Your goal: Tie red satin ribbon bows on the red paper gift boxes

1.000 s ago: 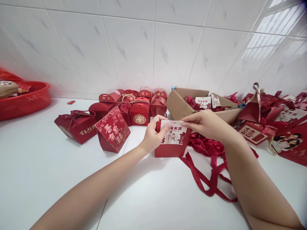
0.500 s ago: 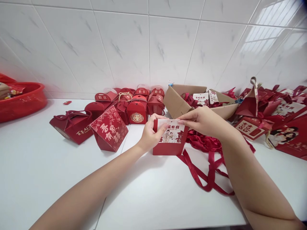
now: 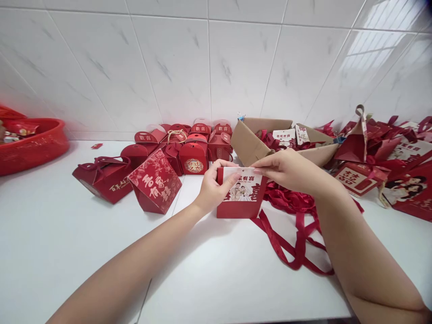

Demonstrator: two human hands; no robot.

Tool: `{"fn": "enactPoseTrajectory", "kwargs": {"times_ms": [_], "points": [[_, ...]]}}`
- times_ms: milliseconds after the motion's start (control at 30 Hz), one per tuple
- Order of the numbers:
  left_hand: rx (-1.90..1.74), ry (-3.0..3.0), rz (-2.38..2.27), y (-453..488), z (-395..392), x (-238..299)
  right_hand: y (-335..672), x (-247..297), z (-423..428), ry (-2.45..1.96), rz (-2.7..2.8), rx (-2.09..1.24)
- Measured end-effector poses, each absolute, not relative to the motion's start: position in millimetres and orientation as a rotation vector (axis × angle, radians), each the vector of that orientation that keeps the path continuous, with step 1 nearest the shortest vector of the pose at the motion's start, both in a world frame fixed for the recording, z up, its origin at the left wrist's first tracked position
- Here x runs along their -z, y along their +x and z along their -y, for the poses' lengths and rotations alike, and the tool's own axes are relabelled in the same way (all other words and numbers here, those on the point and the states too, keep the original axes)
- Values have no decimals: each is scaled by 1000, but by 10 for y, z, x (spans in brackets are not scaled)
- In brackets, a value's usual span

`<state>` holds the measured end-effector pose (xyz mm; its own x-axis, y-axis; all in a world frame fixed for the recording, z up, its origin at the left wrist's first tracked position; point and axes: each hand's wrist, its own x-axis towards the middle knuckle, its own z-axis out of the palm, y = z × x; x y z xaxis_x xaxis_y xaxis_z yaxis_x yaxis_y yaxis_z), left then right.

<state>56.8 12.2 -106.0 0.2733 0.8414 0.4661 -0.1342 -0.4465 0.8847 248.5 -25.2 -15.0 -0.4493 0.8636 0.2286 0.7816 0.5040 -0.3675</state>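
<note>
Steadying a red box (image 3: 239, 210) near the middle of the desk (image 3: 189, 274), the person has both hands at its upper part. From where I stand, the left hand (image 3: 216, 186) pinches the box's left side, its thumb pressed on the white printed panel (image 3: 245, 191) in front and its fingers wrapped behind. The right hand (image 3: 282, 173) pinches the panel's top right corner between thumb and fingertips, though I cannot tell what the fingers do behind the edge. The box stands upright, its base seemingly on the desk, and a small hole shows at the top of the panel. I would judge the step in hand to be lining up or closing the top edges; the next move seems to call for holding them level with the left hand, leaving the right free to work at the hole. A tangle of dark red ribbons (image 3: 299, 238) lies just to the right, partly behind the right arm, within easy reach. Beyond it sits an open cardboard carton (image 3: 249, 145) holding more printed pieces. To the left, a flower-patterned box (image 3: 155, 184) and a corded box (image 3: 113, 182) lean close together, with rounded red boxes (image 3: 195, 158) grouped on the far side by the wall.
</note>
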Motion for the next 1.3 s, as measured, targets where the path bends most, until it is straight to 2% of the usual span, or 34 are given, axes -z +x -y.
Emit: {"fn": "enactPoseTrajectory", "kwargs": {"times_ms": [433,900,1067,1300], "points": [[-1299,1611,-660,565,-116,1005,2485,161,269,-1353,2344,-371],[-1310,1730,-708,552,-133,1042,2445,152,274,-1415,2380,-303],[-1284,1655,-758,549,-123,1063,2555,104,224,-1423,2276,-397],[-1260,1662,-786,546,-121,1023,3064,226,-159,-1592,1660,57]]}}
